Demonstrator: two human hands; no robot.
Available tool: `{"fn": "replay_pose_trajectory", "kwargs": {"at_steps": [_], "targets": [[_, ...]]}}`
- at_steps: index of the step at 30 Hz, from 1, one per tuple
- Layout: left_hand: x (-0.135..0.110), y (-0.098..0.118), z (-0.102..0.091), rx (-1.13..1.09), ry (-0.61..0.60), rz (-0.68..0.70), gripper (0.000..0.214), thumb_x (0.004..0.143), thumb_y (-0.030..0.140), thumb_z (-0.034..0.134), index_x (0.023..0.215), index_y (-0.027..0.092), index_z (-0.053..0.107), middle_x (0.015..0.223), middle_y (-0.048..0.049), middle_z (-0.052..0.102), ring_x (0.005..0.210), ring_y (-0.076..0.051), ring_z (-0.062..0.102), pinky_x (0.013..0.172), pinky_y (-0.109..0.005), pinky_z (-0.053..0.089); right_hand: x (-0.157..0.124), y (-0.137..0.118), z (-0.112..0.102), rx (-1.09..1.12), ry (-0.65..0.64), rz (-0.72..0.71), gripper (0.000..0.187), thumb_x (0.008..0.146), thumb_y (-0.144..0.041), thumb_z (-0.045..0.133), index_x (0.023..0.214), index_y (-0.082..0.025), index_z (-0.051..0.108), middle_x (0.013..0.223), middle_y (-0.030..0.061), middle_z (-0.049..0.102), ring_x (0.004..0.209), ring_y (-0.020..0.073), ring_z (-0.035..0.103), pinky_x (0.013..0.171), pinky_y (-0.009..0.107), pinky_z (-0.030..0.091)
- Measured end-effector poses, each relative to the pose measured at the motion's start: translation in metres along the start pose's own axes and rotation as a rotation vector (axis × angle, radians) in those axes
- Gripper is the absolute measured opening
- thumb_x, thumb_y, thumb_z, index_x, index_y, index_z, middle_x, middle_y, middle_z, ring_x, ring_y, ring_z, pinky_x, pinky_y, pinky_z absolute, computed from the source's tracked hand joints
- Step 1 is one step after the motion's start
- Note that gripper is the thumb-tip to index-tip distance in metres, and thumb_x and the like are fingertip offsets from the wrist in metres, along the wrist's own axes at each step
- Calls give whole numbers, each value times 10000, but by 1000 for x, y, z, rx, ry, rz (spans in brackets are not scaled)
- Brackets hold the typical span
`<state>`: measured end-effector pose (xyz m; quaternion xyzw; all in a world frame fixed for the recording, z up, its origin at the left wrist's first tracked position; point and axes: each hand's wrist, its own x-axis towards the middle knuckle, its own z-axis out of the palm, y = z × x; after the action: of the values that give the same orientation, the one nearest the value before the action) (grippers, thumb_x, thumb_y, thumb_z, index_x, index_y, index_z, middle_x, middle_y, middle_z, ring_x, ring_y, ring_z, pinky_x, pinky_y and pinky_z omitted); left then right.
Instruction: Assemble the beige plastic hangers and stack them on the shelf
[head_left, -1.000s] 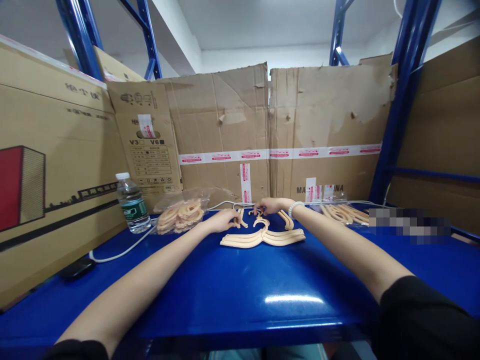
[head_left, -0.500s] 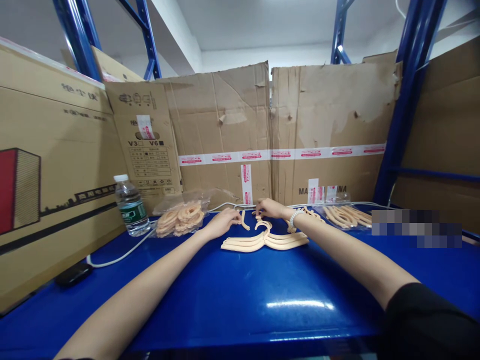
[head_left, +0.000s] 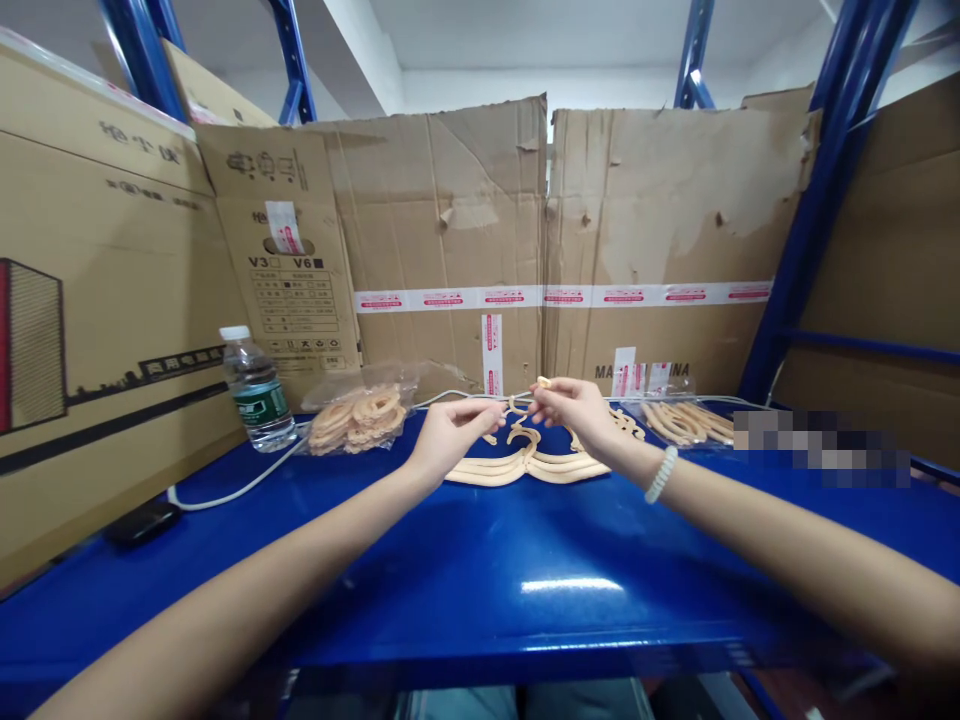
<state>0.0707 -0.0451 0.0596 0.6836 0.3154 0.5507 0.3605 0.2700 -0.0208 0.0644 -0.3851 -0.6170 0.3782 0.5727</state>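
Note:
My left hand (head_left: 450, 432) and my right hand (head_left: 576, 410) are raised just above the blue shelf (head_left: 480, 570), fingertips facing each other. The right hand pinches a small beige plastic piece (head_left: 543, 383). The left hand's fingers are pinched together on something I cannot make out. Below them lies a stack of beige hanger bodies (head_left: 525, 467), with loose beige hook pieces (head_left: 517, 432) behind it. A white bead bracelet (head_left: 661, 474) circles my right wrist.
A clear bag of beige hooks (head_left: 358, 418) lies at the left, a bag of beige parts (head_left: 684, 420) at the right. A water bottle (head_left: 256, 390), a white cable (head_left: 225, 494) and a black device (head_left: 141, 522) sit left. Cardboard boxes (head_left: 450, 240) wall the back and sides.
Both hands have lifted off the shelf, away from the loose hook pieces, and come together in the air. The right hand now holds a small beige piece.

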Motion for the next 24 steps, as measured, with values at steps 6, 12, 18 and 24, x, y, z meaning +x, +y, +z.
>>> {"fn": "replay_pose_trajectory", "kwargs": {"at_steps": [6, 12, 18, 24], "targets": [[-20, -22, 8, -137, 117, -127, 291, 667, 354, 797, 843, 132, 733, 820, -81, 739, 794, -223, 693, 772, -344, 560, -33, 12, 5, 224, 22, 224, 193, 711, -252, 619, 867, -142, 644, 835, 113, 737, 693, 177, 697, 592, 260, 549], [-28, -31, 11, -276, 117, -222, 597, 578, 238, 841, 1113, 207, 577, 1110, -84, 626, 787, -182, 682, 727, -337, 555, -43, 7, 4, 390, -1, 403, 146, 734, -224, 675, 844, -151, 614, 799, 74, 727, 615, 116, 659, 555, 205, 520], [-32, -28, 18, -322, 19, -229, 384, 570, 252, 838, 845, 160, 586, 776, -1, 619, 771, -166, 639, 776, -318, 519, -49, 11, 7, 429, -8, 345, 489, 545, -125, 851, 816, -215, 454, 673, 3, 709, 601, 128, 669, 623, 239, 548], [-37, -25, 20, -261, 9, -173, 285, 615, 248, 812, 705, 169, 554, 753, 30, 563, 731, -125, 580, 723, -245, 469, -41, 11, 1, 407, -107, 373, 367, 571, -145, 849, 869, -155, 636, 763, 31, 730, 734, 144, 709, 733, 242, 560]]}}
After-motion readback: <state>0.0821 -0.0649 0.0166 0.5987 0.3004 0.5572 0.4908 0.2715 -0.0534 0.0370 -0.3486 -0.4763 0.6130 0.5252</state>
